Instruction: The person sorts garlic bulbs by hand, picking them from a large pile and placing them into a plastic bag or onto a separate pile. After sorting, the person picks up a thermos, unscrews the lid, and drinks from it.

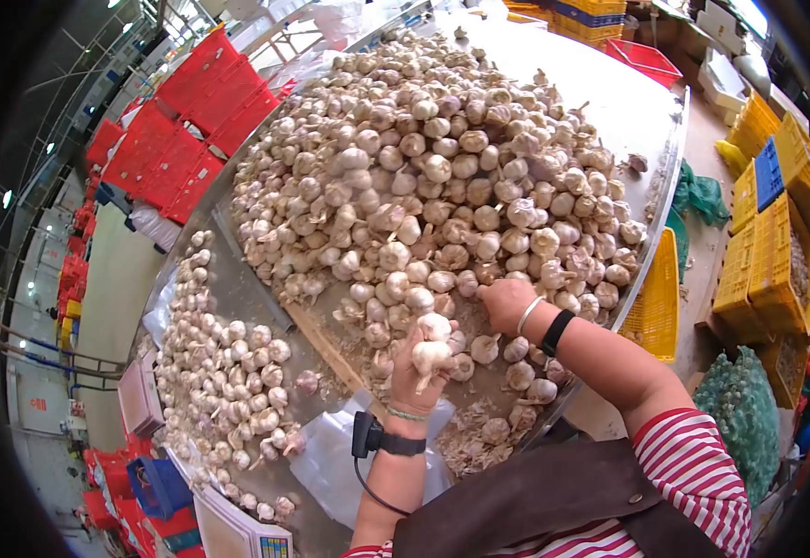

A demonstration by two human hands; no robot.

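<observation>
A big heap of garlic bulbs (442,177) covers a metal table (637,112). My left hand (419,372) is closed around two or three garlic bulbs (433,342), lifted just above the near edge of the heap. My right hand (505,302) reaches into the heap's near side, fingers curled down onto bulbs there; whether it grips one is hidden. Black bands sit on both wrists, and a small black device with a cable is strapped to the left wrist (368,434).
A second, smaller pile of garlic (224,372) lies to the left beyond a wooden divider (326,349). A plastic bag (331,465) lies near me. Red crates (191,112) stack at left, yellow crates (777,251) and green mesh sacks (744,409) at right.
</observation>
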